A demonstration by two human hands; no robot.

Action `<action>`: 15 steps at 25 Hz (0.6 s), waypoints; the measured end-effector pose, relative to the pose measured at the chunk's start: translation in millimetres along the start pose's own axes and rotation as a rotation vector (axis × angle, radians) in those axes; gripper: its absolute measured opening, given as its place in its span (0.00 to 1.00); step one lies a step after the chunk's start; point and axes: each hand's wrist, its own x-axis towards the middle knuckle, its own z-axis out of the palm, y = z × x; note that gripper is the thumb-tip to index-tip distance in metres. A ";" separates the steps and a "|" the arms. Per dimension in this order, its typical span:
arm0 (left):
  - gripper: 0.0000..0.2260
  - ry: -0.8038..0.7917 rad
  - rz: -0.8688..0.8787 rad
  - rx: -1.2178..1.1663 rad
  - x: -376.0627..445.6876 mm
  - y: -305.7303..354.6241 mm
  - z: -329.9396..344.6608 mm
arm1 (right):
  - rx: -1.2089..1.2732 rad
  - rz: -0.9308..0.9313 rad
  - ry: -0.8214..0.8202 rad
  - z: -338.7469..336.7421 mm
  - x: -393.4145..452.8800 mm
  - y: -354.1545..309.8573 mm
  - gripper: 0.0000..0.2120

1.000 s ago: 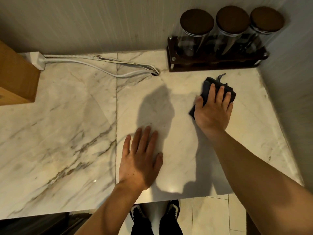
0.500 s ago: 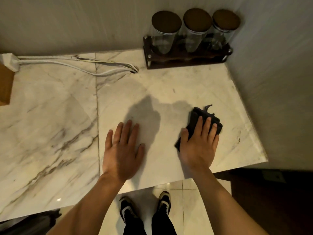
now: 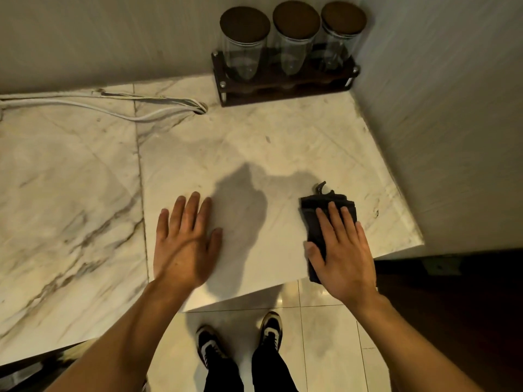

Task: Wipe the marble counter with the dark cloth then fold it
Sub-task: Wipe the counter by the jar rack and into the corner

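Observation:
The dark cloth (image 3: pixel 312 219) lies bunched flat on the marble counter (image 3: pixel 254 142), close to the counter's front edge at the right. My right hand (image 3: pixel 342 250) presses flat on top of it, fingers spread, covering most of it; a small loop of the cloth sticks out at its far end. My left hand (image 3: pixel 185 244) rests palm down on the bare marble to the left, fingers apart, holding nothing.
A dark wooden rack (image 3: pixel 285 86) with three lidded glass jars stands in the back right corner. White cables (image 3: pixel 99 106) run along the back wall into a hole. A wall bounds the counter on the right. Tiled floor and my shoes show below the front edge.
My right hand has slid the cloth from beside the jar rack toward me, to the counter's front edge. My left hand has stayed flat on the marble.

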 end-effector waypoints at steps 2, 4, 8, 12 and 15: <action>0.31 -0.005 0.007 0.002 -0.1 0.2 0.0 | -0.022 -0.069 -0.027 -3.5 0.2 15.3 0.31; 0.30 -0.019 0.010 0.005 0.3 -0.1 0.8 | -0.043 -0.140 -0.060 -8.7 0.6 33.3 0.30; 0.29 -0.010 0.002 -0.005 0.1 -1.5 3.9 | -0.109 -0.288 -0.144 -20.1 8.0 71.1 0.30; 0.29 0.004 -0.004 -0.003 1.0 -0.6 6.0 | -0.160 -0.408 -0.200 -25.0 23.9 89.4 0.30; 0.28 -0.001 0.004 0.008 1.5 -1.2 5.8 | -0.159 -0.474 -0.219 -26.0 34.8 94.9 0.31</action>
